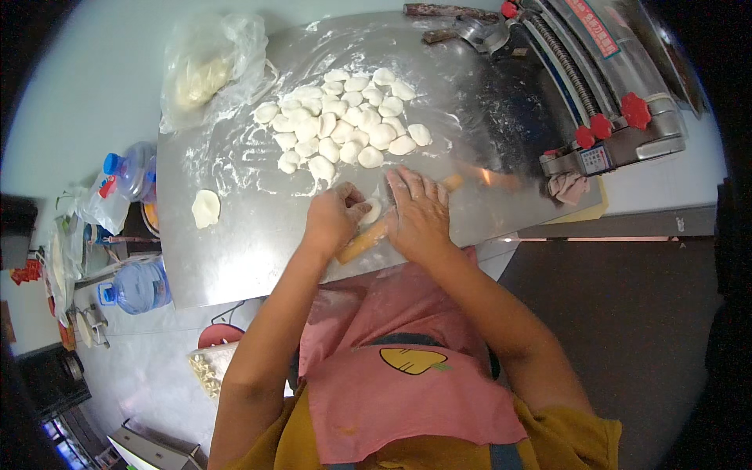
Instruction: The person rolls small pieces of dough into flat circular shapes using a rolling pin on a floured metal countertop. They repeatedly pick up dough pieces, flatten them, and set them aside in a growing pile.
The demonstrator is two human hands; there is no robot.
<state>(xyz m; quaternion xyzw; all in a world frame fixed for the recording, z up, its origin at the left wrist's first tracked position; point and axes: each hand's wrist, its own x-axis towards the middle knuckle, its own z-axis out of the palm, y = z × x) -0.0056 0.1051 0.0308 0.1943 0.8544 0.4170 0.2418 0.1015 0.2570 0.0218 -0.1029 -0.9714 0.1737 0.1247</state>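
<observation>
My left hand [333,216] pinches the edge of a small dough round [370,211] on the floured metal tabletop [247,252]. A wooden rolling pin [359,245] lies slantwise close to the dough's near side. My right hand [418,216] is laid over the pin's middle, fingers stretched forward and partly hiding it. Beyond both hands spreads a cluster of flattened dough pieces [343,120], several of them touching or overlapping. One thin, rolled-out dough wrapper [206,208] lies apart on the left.
A clear plastic bag [205,76] holding dough sits at the far left. A dough-rolling machine [587,88] with red knobs stands at the right, a pink cloth [568,188] by its base. Large water bottles [138,286] stand left of the table; a tray [214,370] is below.
</observation>
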